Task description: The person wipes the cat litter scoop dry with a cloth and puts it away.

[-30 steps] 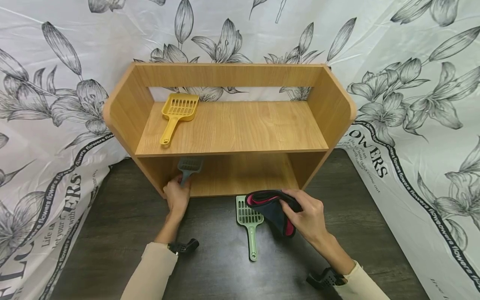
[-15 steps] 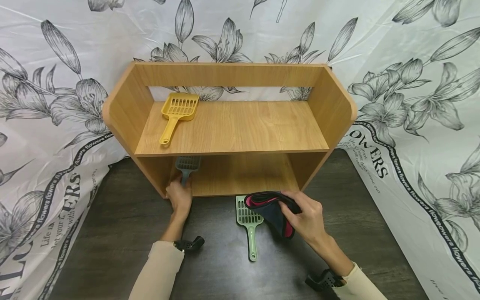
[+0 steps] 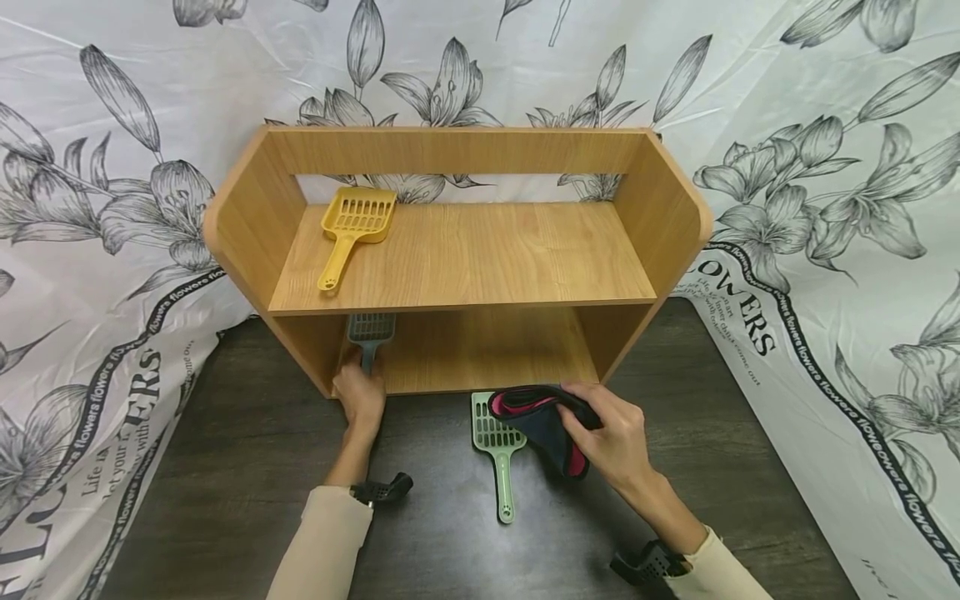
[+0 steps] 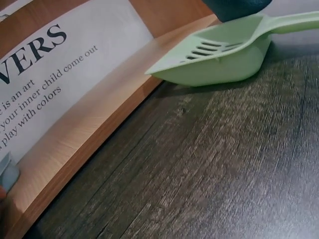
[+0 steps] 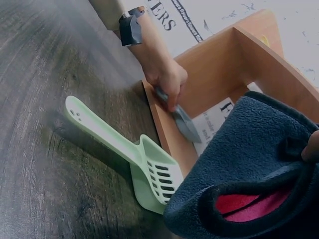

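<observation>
In the lower shelf compartment, at its left end, my left hand (image 3: 362, 393) grips the handle of a grey slotted litter scoop (image 3: 371, 328). The right wrist view shows that grey scoop (image 5: 185, 124) at the lower shelf board. My right hand (image 3: 617, 429) pinches a folded cloth (image 3: 545, 429), dark blue with pink inside and black edging. A green litter scoop (image 3: 502, 454) lies on the dark table in front of the shelf, handle toward me. The cloth overlaps part of its head in the head view. On the upper shelf, at left, rests a yellow litter scoop (image 3: 356, 223).
The two-tier wooden shelf (image 3: 487, 258) stands at the back of the dark wood-grain table (image 3: 247, 467). Its side panels rise at both ends. A white flower-printed sheet (image 3: 810, 208) hangs behind and along both sides.
My left hand and the grey scoop have shifted slightly; the scoop's head has moved left and a little down. The right hand and the cloth stay nearly still.
</observation>
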`<state>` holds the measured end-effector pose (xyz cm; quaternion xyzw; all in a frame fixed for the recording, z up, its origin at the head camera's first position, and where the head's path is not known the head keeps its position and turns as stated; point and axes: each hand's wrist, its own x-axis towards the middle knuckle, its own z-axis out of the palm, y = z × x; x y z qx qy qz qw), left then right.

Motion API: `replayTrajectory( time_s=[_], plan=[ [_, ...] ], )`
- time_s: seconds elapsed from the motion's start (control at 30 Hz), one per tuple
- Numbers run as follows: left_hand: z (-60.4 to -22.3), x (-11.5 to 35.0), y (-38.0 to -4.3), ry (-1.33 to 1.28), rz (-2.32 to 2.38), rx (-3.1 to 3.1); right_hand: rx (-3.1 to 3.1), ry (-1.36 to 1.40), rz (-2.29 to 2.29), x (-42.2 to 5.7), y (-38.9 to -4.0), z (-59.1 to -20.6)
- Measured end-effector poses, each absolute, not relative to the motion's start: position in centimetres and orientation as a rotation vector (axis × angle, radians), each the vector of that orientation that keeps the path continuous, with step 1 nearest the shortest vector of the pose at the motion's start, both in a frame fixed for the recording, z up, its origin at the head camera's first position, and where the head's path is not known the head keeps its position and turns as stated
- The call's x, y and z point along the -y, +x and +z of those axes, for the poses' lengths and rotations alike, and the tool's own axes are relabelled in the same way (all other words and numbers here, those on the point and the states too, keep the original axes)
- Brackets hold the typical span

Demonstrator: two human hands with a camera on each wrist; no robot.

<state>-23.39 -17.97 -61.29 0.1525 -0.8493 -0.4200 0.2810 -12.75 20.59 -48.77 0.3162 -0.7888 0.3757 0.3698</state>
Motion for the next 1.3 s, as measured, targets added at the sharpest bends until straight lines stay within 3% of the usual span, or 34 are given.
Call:
replayTrajectory(
  time_s=[0.23, 0.5, 0.9, 1.3],
  plan=[
    [-57.8, 17.0, -21.4, 0.375, -1.169, 2.312, 2.022, 0.803, 0.97, -20.6, -12.7, -48.7],
    [-56.9, 16.8, -19.7, 0.395, -1.071, 2.369, 2.018, 0.801, 0.975, -20.8, -12.8, -48.5],
    [-55.4, 15.4, -15.9, 0.092, -0.964, 2.501, 2.038, 0.775, 0.974, -21.4, -12.9, -48.1],
    [-53.6, 9.1, -11.6, -0.196, -1.027, 2.845, 2.075, 0.75, 0.951, -23.3, -13.0, -47.4]
  ],
)
